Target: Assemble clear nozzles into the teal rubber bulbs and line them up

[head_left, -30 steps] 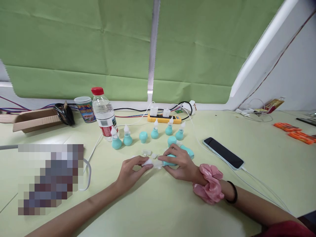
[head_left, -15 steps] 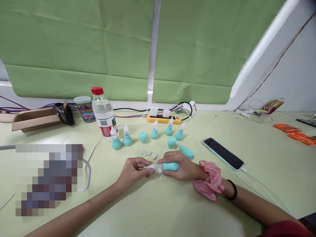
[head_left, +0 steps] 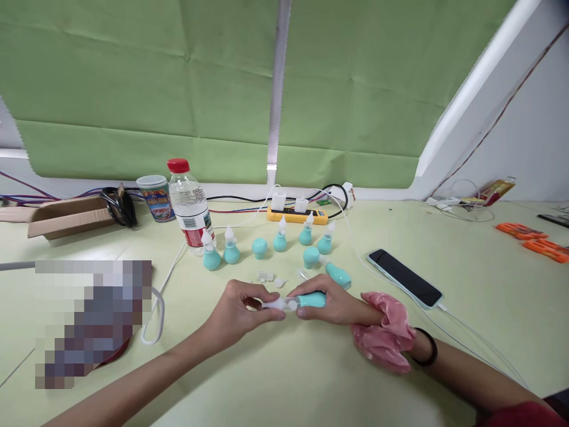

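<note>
My left hand (head_left: 242, 305) pinches the soft white tip (head_left: 274, 304) of a nasal aspirator, thumb below and index finger above. My right hand (head_left: 331, 302) is wrapped round the same aspirator's teal bulb (head_left: 312, 299). It lies level between my hands, its clear middle section showing. Just beyond my fingers are loose clear plastic pieces (head_left: 265, 276), a small white tip (head_left: 280, 283) and a clear tube (head_left: 303, 274). A teal bulb piece (head_left: 338, 276) lies on its side behind my right hand, touching or close to an upright teal bulb (head_left: 311, 257).
Several upright aspirators with white tips (head_left: 231, 254) stand in a row, with a tipless teal bulb (head_left: 259, 249) among them. Behind are a water bottle (head_left: 189, 204), a paper cup (head_left: 156, 198) and a yellow power strip (head_left: 273, 217). A phone (head_left: 404, 277) on a cable lies right.
My left fingers have shifted their grip, now squeezing the white tip from above and below near the clear section. My right hand keeps hold of the bulb. The view has moved slightly.
</note>
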The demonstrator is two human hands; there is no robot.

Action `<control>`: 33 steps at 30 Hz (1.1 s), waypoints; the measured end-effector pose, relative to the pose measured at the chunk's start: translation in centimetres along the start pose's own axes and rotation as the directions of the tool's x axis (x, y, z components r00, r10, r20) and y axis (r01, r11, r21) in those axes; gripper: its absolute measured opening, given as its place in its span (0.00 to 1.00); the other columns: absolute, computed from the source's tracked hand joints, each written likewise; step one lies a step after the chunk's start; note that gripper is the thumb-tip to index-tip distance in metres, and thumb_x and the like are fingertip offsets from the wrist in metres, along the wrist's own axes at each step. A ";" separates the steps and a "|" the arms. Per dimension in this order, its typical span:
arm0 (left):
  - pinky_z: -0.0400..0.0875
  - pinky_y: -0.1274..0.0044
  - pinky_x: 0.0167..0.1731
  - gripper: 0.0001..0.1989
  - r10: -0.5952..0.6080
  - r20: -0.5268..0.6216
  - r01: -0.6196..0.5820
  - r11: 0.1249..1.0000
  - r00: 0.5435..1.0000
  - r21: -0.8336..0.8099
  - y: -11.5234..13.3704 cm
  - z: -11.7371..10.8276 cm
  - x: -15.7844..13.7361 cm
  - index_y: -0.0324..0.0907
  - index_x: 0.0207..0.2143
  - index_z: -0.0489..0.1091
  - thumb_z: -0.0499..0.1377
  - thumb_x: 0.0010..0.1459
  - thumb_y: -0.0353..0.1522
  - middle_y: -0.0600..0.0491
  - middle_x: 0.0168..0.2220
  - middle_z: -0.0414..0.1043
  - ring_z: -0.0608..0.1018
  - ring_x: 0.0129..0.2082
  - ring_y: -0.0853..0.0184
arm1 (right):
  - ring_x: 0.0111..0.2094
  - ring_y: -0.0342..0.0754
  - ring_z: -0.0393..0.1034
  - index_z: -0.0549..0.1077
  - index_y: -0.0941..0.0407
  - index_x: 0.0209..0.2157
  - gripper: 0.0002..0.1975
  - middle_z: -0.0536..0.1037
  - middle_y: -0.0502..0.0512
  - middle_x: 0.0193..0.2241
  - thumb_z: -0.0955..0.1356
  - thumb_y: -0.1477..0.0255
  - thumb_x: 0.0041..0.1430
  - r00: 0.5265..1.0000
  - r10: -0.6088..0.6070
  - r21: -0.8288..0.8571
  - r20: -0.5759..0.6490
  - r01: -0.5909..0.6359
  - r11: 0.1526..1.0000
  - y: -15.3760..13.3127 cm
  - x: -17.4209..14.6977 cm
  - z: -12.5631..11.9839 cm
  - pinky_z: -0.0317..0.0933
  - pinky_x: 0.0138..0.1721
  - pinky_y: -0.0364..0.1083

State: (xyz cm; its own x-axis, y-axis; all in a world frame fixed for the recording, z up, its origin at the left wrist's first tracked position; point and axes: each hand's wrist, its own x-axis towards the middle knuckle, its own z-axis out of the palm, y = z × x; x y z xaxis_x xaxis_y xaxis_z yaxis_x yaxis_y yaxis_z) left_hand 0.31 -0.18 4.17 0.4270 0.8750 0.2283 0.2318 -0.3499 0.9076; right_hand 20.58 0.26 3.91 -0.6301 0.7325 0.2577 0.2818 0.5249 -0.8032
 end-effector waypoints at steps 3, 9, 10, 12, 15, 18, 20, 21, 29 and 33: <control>0.66 0.81 0.20 0.05 0.064 0.066 -0.069 0.995 0.996 0.067 0.5 -0.2 -0.2 0.39 0.22 0.73 0.63 0.41 0.32 0.57 0.18 0.69 0.69 0.20 0.72 | 0.24 0.41 0.64 0.73 0.60 0.35 0.13 0.73 0.52 0.24 0.67 0.68 0.48 0.993 0.070 0.088 0.097 -0.079 0.993 -0.1 0.0 -0.2 0.59 0.25 0.39; 0.65 0.82 0.19 0.06 0.086 0.127 -0.103 0.985 0.988 0.139 1.0 -0.5 -0.5 0.39 0.23 0.73 0.61 0.43 0.33 0.56 0.19 0.70 0.69 0.21 0.72 | 0.20 0.37 0.58 0.73 0.62 0.31 0.12 0.67 0.49 0.18 0.65 0.67 0.50 0.949 0.175 0.365 0.263 -0.265 0.893 0.0 0.1 -0.1 0.54 0.22 0.38; 0.65 0.82 0.19 0.06 0.086 0.129 -0.104 0.984 0.988 0.146 1.1 -0.5 -0.6 0.39 0.23 0.73 0.61 0.44 0.33 0.56 0.20 0.70 0.69 0.21 0.72 | 0.19 0.36 0.57 0.72 0.63 0.31 0.12 0.67 0.49 0.18 0.65 0.67 0.50 0.943 0.186 0.392 0.277 -0.287 0.874 0.0 0.0 0.0 0.54 0.21 0.37; 0.66 0.82 0.19 0.06 0.090 0.139 -0.112 0.981 0.986 0.160 1.4 -0.6 -0.6 0.39 0.23 0.73 0.60 0.44 0.34 0.56 0.20 0.69 0.69 0.21 0.72 | 0.18 0.36 0.56 0.72 0.63 0.30 0.12 0.67 0.49 0.19 0.66 0.67 0.50 0.928 0.206 0.430 0.310 -0.330 0.841 0.2 0.0 0.0 0.52 0.20 0.37; 0.67 0.82 0.21 0.07 0.096 0.160 -0.125 0.976 0.982 0.178 1.8 -0.5 -0.7 0.38 0.24 0.72 0.59 0.45 0.34 0.56 0.20 0.70 0.69 0.21 0.72 | 0.17 0.36 0.56 0.71 0.63 0.31 0.13 0.68 0.51 0.20 0.65 0.66 0.50 0.904 0.234 0.472 0.357 -0.391 0.790 0.4 -0.1 0.2 0.52 0.18 0.37; 0.69 0.81 0.24 0.09 0.169 0.144 -0.196 0.959 0.975 0.203 2.1 -0.7 -0.6 0.37 0.31 0.72 0.58 0.47 0.33 0.53 0.24 0.72 0.71 0.22 0.72 | 0.18 0.37 0.57 0.70 0.62 0.30 0.13 0.66 0.50 0.19 0.64 0.65 0.51 0.915 0.224 0.484 0.337 -0.372 0.792 -0.1 0.0 0.4 0.53 0.19 0.38; 0.69 0.80 0.26 0.12 0.285 0.096 -0.300 0.917 0.954 0.263 2.5 -1.2 -0.3 0.37 0.36 0.70 0.57 0.49 0.32 0.52 0.26 0.73 0.72 0.23 0.71 | 0.21 0.38 0.58 0.68 0.60 0.29 0.11 0.65 0.49 0.20 0.64 0.65 0.52 0.956 0.197 0.405 0.220 -0.273 0.872 -1.1 0.3 0.5 0.54 0.22 0.39; 0.69 0.79 0.27 0.13 0.339 0.054 -0.339 0.889 0.939 0.309 2.8 -1.6 -0.1 0.37 0.39 0.69 0.56 0.50 0.32 0.51 0.27 0.73 0.72 0.24 0.71 | 0.22 0.39 0.59 0.68 0.60 0.28 0.10 0.66 0.49 0.21 0.63 0.66 0.52 0.975 0.178 0.324 0.129 -0.211 0.922 -1.6 0.5 0.4 0.55 0.25 0.39; 0.66 0.67 0.37 0.14 0.464 -0.145 -0.076 0.426 0.874 0.901 3.2 -5.7 3.3 0.41 0.40 0.68 0.50 0.53 0.35 0.46 0.48 0.63 0.66 0.44 0.57 | 0.30 0.44 0.64 0.68 0.59 0.30 0.08 0.70 0.51 0.28 0.65 0.69 0.48 0.923 0.010 -0.240 -0.386 -0.111 0.964 -0.3 4.4 -2.5 0.57 0.33 0.42; 0.68 0.69 0.29 0.16 0.275 -0.121 0.069 0.191 0.954 0.979 1.0 -5.6 4.7 0.41 0.44 0.66 0.50 0.53 0.33 0.43 0.49 0.59 0.66 0.42 0.53 | 0.26 0.42 0.64 0.67 0.59 0.26 0.05 0.70 0.49 0.24 0.65 0.72 0.45 0.922 0.051 -0.323 -0.384 -0.186 0.928 2.8 6.6 -2.9 0.59 0.29 0.41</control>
State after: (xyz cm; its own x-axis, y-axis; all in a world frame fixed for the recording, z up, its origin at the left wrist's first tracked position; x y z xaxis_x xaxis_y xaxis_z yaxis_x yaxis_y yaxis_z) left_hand -2.38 5.50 8.13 0.3652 0.7788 0.5100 0.9296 -0.3340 -0.1557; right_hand 19.30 7.84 4.91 -0.2884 0.8687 0.4028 0.6127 0.4906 -0.6196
